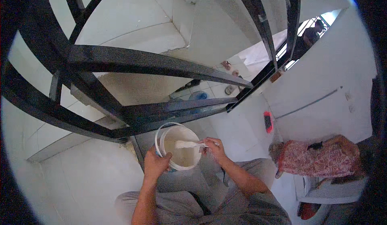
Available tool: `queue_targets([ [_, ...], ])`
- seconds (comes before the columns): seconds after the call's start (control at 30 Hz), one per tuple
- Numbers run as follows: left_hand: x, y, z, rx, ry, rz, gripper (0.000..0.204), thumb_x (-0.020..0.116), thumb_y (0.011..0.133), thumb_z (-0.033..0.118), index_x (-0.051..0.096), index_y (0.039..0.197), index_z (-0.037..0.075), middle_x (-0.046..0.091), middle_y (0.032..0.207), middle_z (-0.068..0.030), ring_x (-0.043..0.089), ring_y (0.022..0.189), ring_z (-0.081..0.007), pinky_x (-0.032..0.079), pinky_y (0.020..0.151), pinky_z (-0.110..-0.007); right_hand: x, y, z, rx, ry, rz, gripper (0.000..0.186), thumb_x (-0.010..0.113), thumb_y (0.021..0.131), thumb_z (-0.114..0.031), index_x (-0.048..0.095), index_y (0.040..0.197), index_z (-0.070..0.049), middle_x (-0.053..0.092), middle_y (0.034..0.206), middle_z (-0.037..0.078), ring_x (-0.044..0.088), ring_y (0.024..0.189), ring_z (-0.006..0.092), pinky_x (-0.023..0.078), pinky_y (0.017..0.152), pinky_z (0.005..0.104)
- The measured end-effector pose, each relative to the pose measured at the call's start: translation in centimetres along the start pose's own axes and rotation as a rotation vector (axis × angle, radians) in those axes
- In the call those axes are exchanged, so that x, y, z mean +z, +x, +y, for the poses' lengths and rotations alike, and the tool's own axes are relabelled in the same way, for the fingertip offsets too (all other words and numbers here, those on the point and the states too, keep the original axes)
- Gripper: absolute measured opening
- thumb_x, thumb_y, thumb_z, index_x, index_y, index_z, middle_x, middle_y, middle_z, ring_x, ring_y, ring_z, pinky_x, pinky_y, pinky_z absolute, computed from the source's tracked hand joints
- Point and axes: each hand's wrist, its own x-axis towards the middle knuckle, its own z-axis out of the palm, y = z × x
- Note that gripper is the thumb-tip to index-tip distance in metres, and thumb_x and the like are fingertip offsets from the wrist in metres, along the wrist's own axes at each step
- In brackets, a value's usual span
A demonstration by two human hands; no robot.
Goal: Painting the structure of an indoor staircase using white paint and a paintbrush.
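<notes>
My left hand (156,163) is closed on the left rim of a small white bucket (193,163), thumb over the edge. The bucket tilts so that its inside faces up at me, showing a pale, off-white content low down, and its thin wire or plastic handle arches over the far side. In my right hand (213,148) is a paintbrush (186,144), its head thickly coated in white. The brush reaches over the bucket's right rim into the opening. Its exact kind is partly hidden by the coating and my fingers.
Black metal railing bars (161,62) curve across in front of me, beyond the bucket. A lower floor with a blue item (198,95) shows through them. At right lie a red-patterned cloth (318,157) and a pink-edged brush-like object (268,122). Another person (312,35) is far right.
</notes>
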Motion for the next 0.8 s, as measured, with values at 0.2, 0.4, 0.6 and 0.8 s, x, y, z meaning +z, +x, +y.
queue_targets([
  [0.2, -0.6, -0.7, 0.2, 0.033, -0.038, -0.008, 0.055, 0.072, 0.08, 0.008, 0.055, 0.131, -0.003, 0.071, 0.076, -0.0171, 0.066, 0.048, -0.0218, 0.054, 0.047, -0.034, 2.4, -0.9, -3.0, 0.135, 0.091, 0.11, 0.039, 0.058, 0.1, -0.037, 0.07, 0.1, -0.001, 0.065, 0.074, 0.005, 0.059, 0.062, 0.0132, 0.046, 0.054, 0.0287],
  [0.4, -0.9, -1.0, -0.1, 0.036, -0.085, 0.031, 0.058, 0.07, 0.08, 0.005, 0.053, 0.135, -0.001, 0.071, 0.076, -0.0159, 0.065, 0.046, -0.0204, 0.053, 0.043, -0.034, 2.2, -1.7, -4.9, 0.04, 0.328, 0.168, 0.033, 0.059, 0.099, -0.039, 0.063, 0.096, -0.006, 0.061, 0.071, 0.003, 0.058, 0.058, 0.0122, 0.042, 0.046, 0.0233],
  [0.6, -1.0, -1.3, 0.7, 0.026, -0.033, -0.057, 0.059, 0.068, 0.079, 0.005, 0.053, 0.136, 0.001, 0.07, 0.075, -0.0149, 0.065, 0.048, -0.0204, 0.052, 0.043, -0.034, 0.6, -2.6, -8.1, -0.14, 0.587, -0.044, 0.025, 0.059, 0.099, -0.029, 0.062, 0.103, -0.004, 0.062, 0.07, 0.008, 0.057, 0.056, 0.0155, 0.044, 0.047, 0.03],
  [0.8, 0.2, -0.5, -0.5, 0.149, -0.082, -0.039, 0.062, 0.07, 0.078, 0.0, 0.053, 0.138, 0.003, 0.071, 0.08, -0.0154, 0.063, 0.046, -0.0194, 0.052, 0.041, -0.033, -0.7, -1.0, -4.5, -0.03, -0.006, 0.115, 0.017, 0.066, 0.095, -0.021, 0.066, 0.094, -0.004, 0.064, 0.072, 0.006, 0.057, 0.057, 0.0136, 0.043, 0.049, 0.028],
])
